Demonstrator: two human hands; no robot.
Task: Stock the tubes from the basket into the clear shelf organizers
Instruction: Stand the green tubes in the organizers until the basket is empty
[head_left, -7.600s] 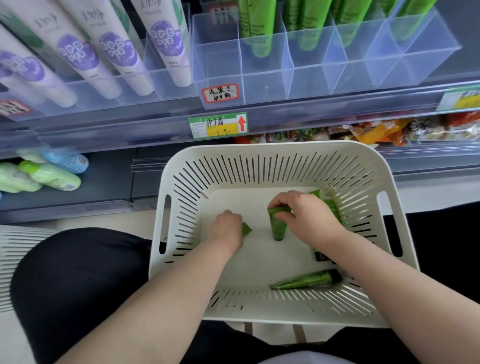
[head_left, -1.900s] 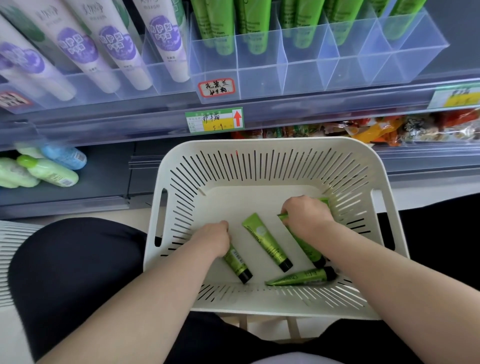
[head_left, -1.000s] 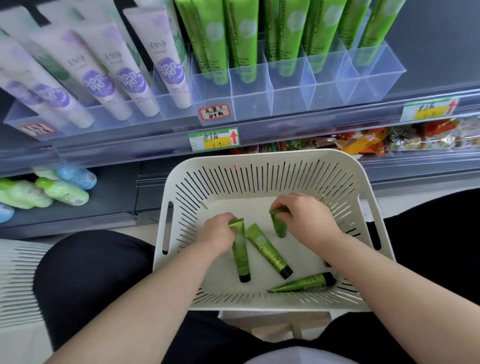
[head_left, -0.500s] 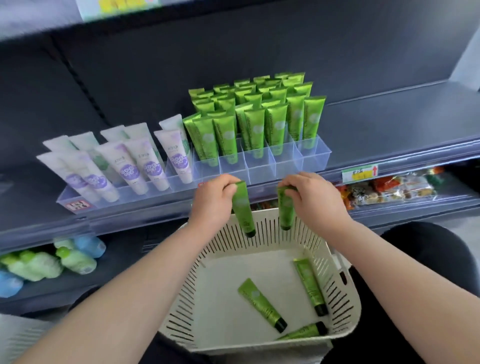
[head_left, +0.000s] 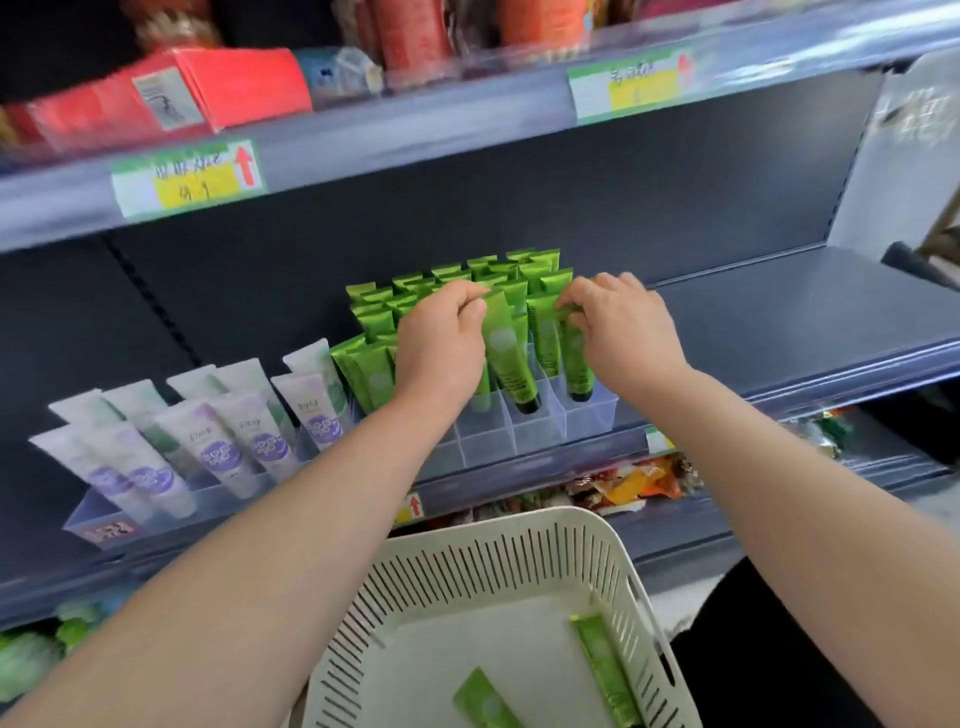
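A green plastic tube (head_left: 506, 356) is sitting cap-down in a cell of the clear plastic organizer (head_left: 537, 434), pinched by the left hand (head_left: 441, 338); the right hand (head_left: 623, 327) is pinching a second green tube (head_left: 574, 364) alongside. Spare tubes (head_left: 605, 670) are lying in the white slotted basket (head_left: 519, 561).

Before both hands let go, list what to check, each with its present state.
1. Left hand holds the left tube near its top end: ok.
2. Right hand pinches the right tube: ok.
3. Both caps point down into the clear organizer: ok.
4. Caps seated on the compartment floors: cannot tell.
5. Basket emptied: not ok; spare tubes lie inside.
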